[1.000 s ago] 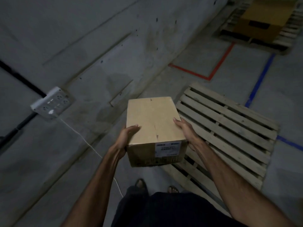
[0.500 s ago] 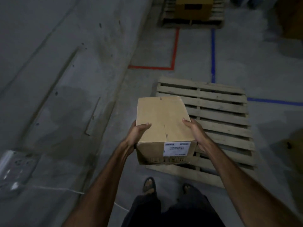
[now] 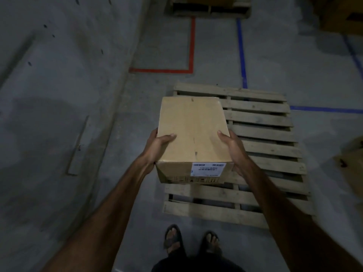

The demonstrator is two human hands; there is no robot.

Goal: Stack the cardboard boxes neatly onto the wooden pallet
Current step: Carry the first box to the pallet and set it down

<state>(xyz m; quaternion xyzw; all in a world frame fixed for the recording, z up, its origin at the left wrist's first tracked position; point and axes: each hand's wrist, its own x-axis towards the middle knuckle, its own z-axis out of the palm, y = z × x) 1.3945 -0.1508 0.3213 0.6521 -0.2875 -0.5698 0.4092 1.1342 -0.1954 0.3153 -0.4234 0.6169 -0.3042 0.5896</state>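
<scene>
The left hand (image 3: 157, 146) grips the left side of a cardboard box (image 3: 192, 132), thumb lying on the top face; the right hand (image 3: 233, 148) grips the opposite side the same way. The box is held in the air over the near left part of a wooden pallet (image 3: 261, 130), with a white printed label (image 3: 207, 169) on its near face. The pallet lies flat on the concrete floor (image 3: 294, 61), just in front of two sandalled feet (image 3: 191, 241). Red tape (image 3: 191, 44) and blue tape (image 3: 241, 52) mark the floor beyond; another pallet (image 3: 208, 10) sits at the top edge
</scene>
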